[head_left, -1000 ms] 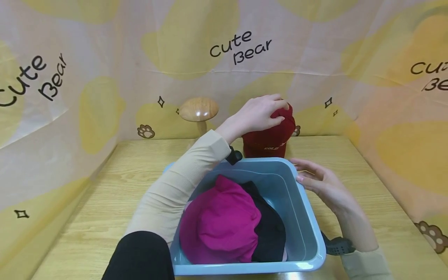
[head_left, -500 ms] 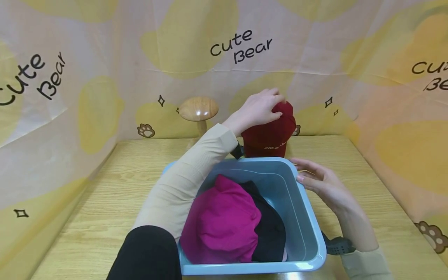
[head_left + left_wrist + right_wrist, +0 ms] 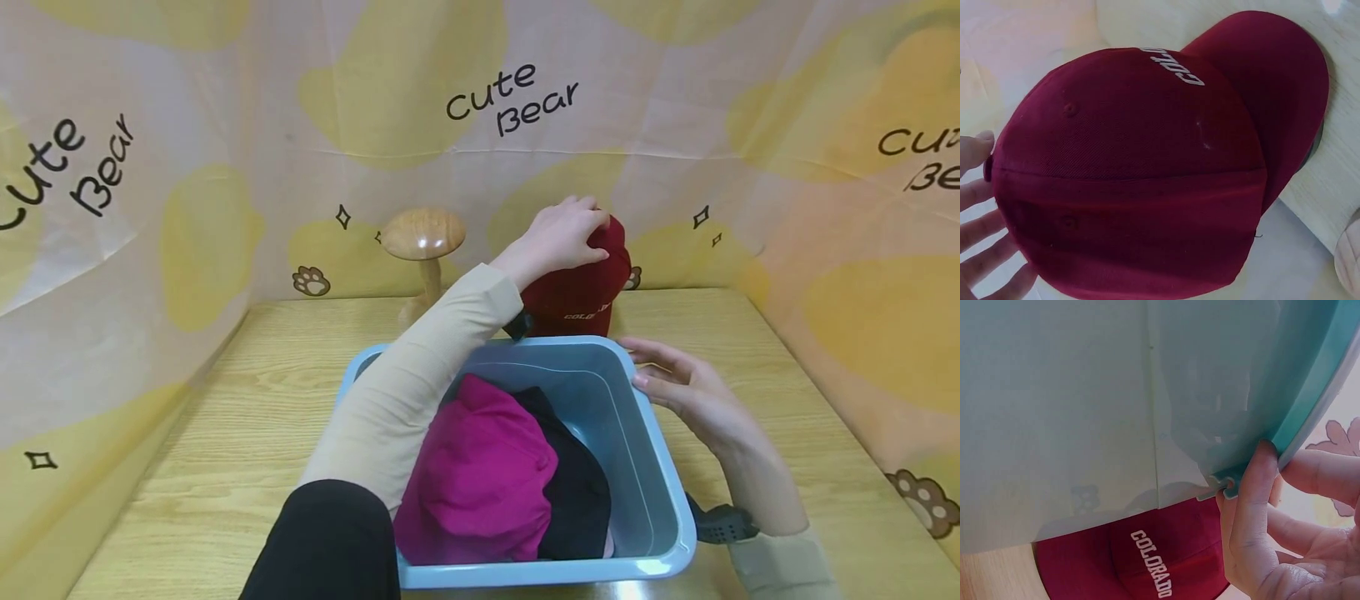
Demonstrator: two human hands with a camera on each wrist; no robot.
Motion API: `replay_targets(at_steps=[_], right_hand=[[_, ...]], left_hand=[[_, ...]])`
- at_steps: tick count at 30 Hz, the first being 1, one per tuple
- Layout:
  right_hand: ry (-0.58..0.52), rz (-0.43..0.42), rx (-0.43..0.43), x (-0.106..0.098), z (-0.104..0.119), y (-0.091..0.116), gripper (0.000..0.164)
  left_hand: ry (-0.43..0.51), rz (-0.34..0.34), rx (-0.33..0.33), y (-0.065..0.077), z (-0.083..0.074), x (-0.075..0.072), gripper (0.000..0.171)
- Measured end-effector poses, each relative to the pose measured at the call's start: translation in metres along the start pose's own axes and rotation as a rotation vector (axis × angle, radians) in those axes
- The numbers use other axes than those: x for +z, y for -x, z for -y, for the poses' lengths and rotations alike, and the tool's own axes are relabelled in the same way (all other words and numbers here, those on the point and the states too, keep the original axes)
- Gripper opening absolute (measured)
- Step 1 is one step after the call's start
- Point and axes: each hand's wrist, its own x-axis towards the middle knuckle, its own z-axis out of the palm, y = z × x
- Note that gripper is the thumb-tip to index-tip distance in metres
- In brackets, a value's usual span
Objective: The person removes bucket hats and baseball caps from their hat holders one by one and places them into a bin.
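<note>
At the back stands a dark red baseball cap (image 3: 577, 292) with white lettering; its lower part is hidden behind the basin. My left hand (image 3: 562, 237) rests on top of its crown. In the left wrist view, the fingers (image 3: 988, 228) lie spread and fairly straight against the crown, with the thumb near the top button. My right hand (image 3: 686, 392) pinches the far right corner of a light blue plastic basin (image 3: 656, 467). In the right wrist view, thumb and fingers close around the basin rim (image 3: 1300, 406). Inside the basin lie a magenta hat (image 3: 487, 475) and a black hat (image 3: 581, 500).
A wooden mushroom-shaped stand (image 3: 423, 235) rises at the back, left of the cap. The basin sits on a light wood table (image 3: 225, 433). Printed cloth (image 3: 420, 75) walls in the back and sides. My left forearm crosses over the basin's left side.
My left forearm has shifted slightly right and forward, uncovering more of the basin's left rim. The left hand stays on the cap, which barely moves. The right hand keeps its place.
</note>
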Motion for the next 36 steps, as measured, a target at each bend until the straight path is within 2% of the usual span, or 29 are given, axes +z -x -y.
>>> replay_targets(at_steps=[4,13,25,31,36], right_hand=[[-0.004,0.005,-0.001,0.000,0.001,-0.001,0.049],[-0.011,0.003,-0.013,0.000,0.001,0.000,0.048],[-0.047,0.023,-0.032,0.000,-0.001,-0.002,0.047],[-0.050,0.028,-0.022,-0.002,-0.002,0.000,0.047],[-0.043,0.028,-0.021,-0.003,-0.002,0.000,0.047]], left_hand=[[-0.060,0.007,0.000,0.001,-0.003,0.001,0.044],[-0.102,-0.005,0.015,-0.001,-0.007,0.001,0.044],[-0.087,-0.026,0.026,0.002,-0.008,0.001,0.025],[-0.073,-0.029,0.027,0.003,-0.011,0.001,0.023],[-0.035,-0.045,-0.004,0.004,-0.010,0.001,0.025]])
